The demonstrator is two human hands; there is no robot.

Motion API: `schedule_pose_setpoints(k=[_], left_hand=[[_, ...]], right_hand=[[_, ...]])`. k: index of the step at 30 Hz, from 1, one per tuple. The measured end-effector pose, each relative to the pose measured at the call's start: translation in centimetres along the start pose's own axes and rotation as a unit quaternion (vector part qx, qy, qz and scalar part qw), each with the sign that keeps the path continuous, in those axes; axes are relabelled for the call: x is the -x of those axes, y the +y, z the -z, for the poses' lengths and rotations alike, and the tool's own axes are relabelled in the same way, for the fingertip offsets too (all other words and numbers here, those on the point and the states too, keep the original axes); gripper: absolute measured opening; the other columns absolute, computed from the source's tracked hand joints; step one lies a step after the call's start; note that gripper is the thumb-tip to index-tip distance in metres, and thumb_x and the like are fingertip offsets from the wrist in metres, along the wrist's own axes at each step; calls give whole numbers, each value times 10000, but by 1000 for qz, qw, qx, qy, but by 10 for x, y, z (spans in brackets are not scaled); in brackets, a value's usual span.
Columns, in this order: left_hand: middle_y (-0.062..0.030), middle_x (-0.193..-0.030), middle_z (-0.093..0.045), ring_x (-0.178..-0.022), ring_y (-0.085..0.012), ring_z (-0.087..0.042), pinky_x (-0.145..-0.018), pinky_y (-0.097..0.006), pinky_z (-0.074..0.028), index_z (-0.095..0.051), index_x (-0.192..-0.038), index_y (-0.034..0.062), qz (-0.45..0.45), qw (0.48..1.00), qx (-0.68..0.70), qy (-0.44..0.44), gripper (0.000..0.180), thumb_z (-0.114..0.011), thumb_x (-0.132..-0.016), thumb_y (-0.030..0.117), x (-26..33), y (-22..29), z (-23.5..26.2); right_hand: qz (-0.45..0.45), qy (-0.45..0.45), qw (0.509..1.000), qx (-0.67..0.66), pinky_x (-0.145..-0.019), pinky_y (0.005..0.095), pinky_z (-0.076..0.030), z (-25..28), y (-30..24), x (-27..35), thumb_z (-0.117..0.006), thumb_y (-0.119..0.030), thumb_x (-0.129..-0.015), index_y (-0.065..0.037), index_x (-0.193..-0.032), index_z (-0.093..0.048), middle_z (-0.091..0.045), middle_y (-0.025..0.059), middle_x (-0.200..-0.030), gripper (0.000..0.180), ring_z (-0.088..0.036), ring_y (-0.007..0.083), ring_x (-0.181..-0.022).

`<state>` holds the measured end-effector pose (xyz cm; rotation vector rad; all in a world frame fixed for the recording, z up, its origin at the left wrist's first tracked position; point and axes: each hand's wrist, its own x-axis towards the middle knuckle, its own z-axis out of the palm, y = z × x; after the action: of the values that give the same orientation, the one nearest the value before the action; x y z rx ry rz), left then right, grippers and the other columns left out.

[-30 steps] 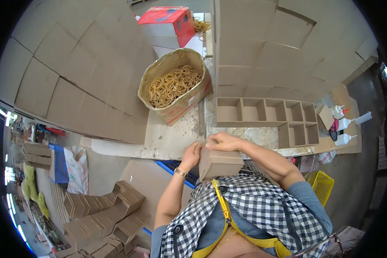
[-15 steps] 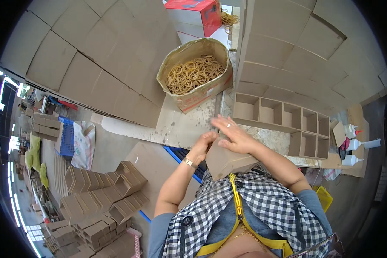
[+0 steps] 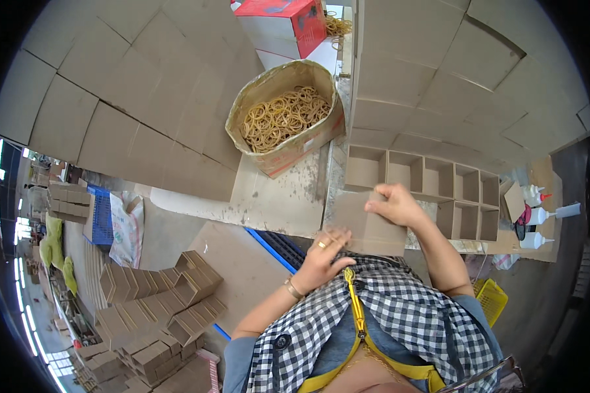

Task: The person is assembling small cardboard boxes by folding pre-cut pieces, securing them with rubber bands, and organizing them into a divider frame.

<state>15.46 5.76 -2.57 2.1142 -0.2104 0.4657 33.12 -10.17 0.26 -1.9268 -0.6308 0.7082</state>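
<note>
My right hand (image 3: 394, 204) grips the top edge of a small brown cardboard box (image 3: 368, 226) held in front of my chest. My left hand (image 3: 324, 254), with a ring and a bracelet, rests against the box's lower left side, its fingers spread. Just beyond the box stands a row of open cardboard compartments (image 3: 432, 180) on the work table (image 3: 269, 200). A cardboard carton full of tan rubber bands (image 3: 283, 118) sits farther back on the table.
Flat cardboard sheets (image 3: 131, 111) cover the surface at left and at the back right. A red and white box (image 3: 283, 26) stands behind the carton. Glue bottles (image 3: 541, 213) lie at right. Stacks of folded boxes (image 3: 157, 308) stand on the floor at lower left, beside a blue crate (image 3: 101, 216).
The view has shifted left and down. My right hand has slid along the box's top edge to the right, and my left hand has dropped to its lower side.
</note>
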Motion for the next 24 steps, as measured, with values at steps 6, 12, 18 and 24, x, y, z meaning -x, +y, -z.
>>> schedule_pose_setpoints(k=[6, 12, 18, 24], left_hand=[[-88, -746, -524, -727, -263, -502, -670, -374, -405, -591, -899, 29, 6, 996, 19, -86, 217, -712, -734, 98, -7, -13, 0], [-122, -729, -484, -737, -293, -473, -697, -383, -401, -561, -878, 24, 29, 902, 191, -385, 149, -598, -736, 0, -15, -13, 11], [-93, -757, -553, -778, -283, -554, -678, -371, -460, -587, -835, 56, 115, 976, -2, -184, 125, -599, -739, -23, -49, -34, 66], [-115, -754, -547, -713, -220, -559, -682, -309, -449, -542, -919, -21, 56, 956, -287, 19, 97, -501, -832, -36, -184, -111, 138]], right_hand=[[-39, 59, 997, -35, -483, 276, -419, -7, 12, 24, -763, -330, -736, -31, -699, -633, -564, 18, -546, 328, -490, 69, -519], [-24, 245, 952, -179, -572, 216, -432, 33, 70, 44, -717, -272, -802, -43, -770, -617, -608, -26, -703, 251, -516, 42, -639], [57, 374, 911, -163, -628, 225, -447, 125, 60, 147, -646, -258, -853, -37, -849, -598, -605, -23, -813, 227, -530, 46, -736], [89, 165, 927, 323, -658, 389, -441, 36, 77, 140, -650, -217, -779, -55, -749, -519, -559, 93, -761, 210, -566, 288, -774]])
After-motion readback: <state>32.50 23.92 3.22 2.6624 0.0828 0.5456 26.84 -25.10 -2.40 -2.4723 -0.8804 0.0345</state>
